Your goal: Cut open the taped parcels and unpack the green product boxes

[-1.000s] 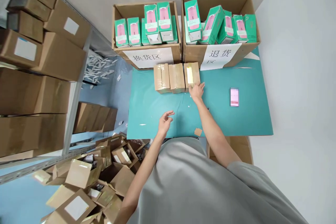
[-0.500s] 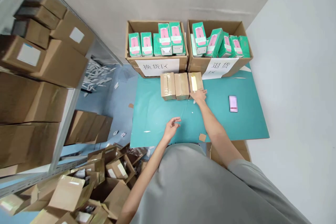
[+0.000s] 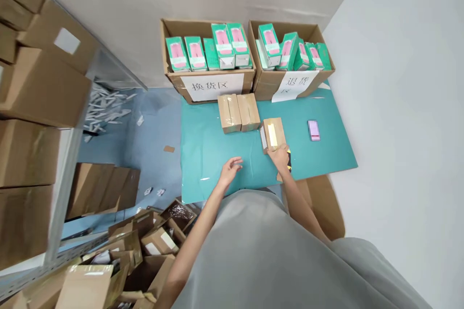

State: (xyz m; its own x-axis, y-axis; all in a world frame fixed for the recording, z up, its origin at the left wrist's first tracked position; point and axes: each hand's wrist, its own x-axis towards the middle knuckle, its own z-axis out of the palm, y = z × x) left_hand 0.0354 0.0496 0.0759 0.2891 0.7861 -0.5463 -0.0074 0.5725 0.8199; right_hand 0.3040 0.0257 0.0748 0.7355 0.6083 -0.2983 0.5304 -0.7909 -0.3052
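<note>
Pulled away from the row it shared with two others a second ago, a small taped carton (image 3: 273, 133) now sits nearer the front edge of the teal mat (image 3: 217, 154), the person's right hand (image 3: 280, 157) laid on its near end with fingers curled over the edge; whether they truly clamp the cardboard or only rest against it cannot be told from this height. A dark, yellow-marked object (image 3: 288, 161), possibly a cutter, shows just beside that hand, too small to identify. The left hand (image 3: 231, 170) hovers empty and loosely open above the mat, well apart from the right and touching nothing. Behind, the two remaining brown cartons (image 3: 238, 111) stand side by side, touching, just in front of two large open boxes, the left box (image 3: 212, 88) and the right box (image 3: 290, 84), each bearing a handwritten paper label and filled with upright green-and-pink product packs (image 3: 224, 46). A small pink card or phone (image 3: 313, 130) lies alone toward the mat's right side. Judging by the layout, the step in hand appears to be drawing one parcel forward for handling; a sensible next move would call for the free left hand to come across and steady the carton while the taped seam, glinting along its top, is dealt with.
</note>
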